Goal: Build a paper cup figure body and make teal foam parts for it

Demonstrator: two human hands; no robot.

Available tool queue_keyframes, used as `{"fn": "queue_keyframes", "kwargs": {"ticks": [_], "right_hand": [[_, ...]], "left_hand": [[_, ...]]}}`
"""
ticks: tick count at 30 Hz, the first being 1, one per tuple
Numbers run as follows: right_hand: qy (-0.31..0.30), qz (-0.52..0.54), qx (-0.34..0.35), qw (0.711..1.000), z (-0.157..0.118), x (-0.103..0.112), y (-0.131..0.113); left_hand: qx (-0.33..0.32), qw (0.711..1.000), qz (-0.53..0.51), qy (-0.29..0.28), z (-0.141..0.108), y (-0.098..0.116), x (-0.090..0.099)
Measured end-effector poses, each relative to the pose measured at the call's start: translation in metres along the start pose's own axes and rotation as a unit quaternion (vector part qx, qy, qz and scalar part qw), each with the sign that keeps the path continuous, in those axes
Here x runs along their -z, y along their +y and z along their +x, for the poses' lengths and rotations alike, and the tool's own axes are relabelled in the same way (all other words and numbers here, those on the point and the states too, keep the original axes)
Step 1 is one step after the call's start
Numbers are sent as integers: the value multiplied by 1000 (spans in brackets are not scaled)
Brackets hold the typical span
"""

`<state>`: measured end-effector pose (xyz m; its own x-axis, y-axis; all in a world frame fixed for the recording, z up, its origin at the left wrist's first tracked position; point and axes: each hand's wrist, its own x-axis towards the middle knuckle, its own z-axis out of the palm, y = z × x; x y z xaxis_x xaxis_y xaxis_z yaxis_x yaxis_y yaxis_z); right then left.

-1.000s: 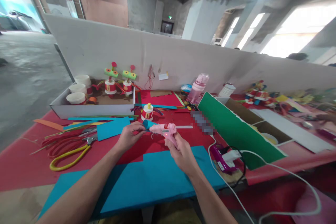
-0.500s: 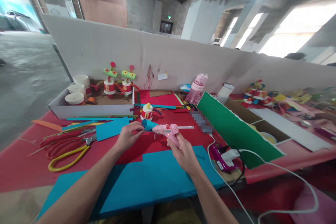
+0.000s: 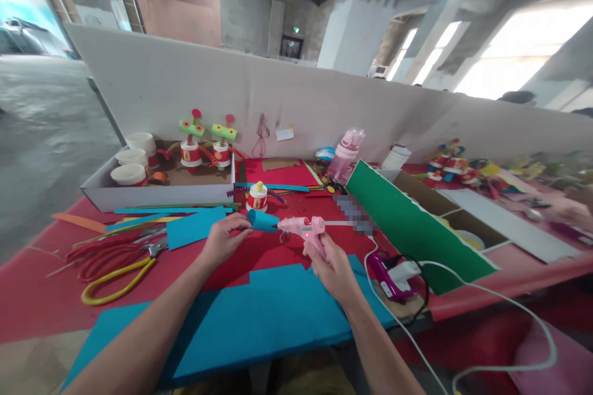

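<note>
My left hand (image 3: 228,237) is closed on the edge of a small rolled blue paper (image 3: 263,221), its fingers pinched together. My right hand (image 3: 332,264) grips the handle of a pink glue gun (image 3: 306,229), with a clear glue stick (image 3: 337,223) sticking out of its back. The gun's nozzle is at the right end of the blue roll; whether they touch is hard to tell. Just behind the roll stands a red and white cup figure (image 3: 257,197) with purple coiled arms and a yellow top.
A white box (image 3: 157,196) at the left holds cups and two figures. Pliers (image 3: 125,287) lie before it. Blue sheets (image 3: 278,315) cover the front edge. On the right are a green board (image 3: 407,228), a purple power strip (image 3: 390,278) and a white cable.
My right hand has drawn the glue gun slightly to the right, so more of the blue roll shows. My left hand still pinches the roll.
</note>
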<state>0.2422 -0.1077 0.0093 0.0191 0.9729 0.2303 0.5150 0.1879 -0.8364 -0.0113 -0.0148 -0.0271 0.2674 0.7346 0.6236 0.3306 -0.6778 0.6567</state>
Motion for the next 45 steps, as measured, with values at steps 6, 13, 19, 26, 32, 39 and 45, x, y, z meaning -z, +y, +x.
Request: {"fn": "queue_keyframes", "kwargs": {"ticks": [6,13,19,26,32,39,45], "right_hand": [[4,1,-16,1000,-1,7,5],[3,-4,-13,1000,-3,2,9],[2,-20,-12,1000,-3,1,8],[-2,-20,-11,1000,-3,0,8],[-3,-15,-5,1000,-3,-1,8],[6,-37,-2,999,-4,-1,12],[5,-55,-1,998,-4,1,11]], "left_hand": [[12,1000,-2,-2,0,-1,0],[17,1000,-6,1,1,0,0],[20,1000,-2,-2,1,-2,0],[17,1000,4,-12,1,-2,1],[20,1000,6,-10,1,1,1],[21,1000,2,-8,1,0,0],[29,1000,-5,-4,2,3,0]]}}
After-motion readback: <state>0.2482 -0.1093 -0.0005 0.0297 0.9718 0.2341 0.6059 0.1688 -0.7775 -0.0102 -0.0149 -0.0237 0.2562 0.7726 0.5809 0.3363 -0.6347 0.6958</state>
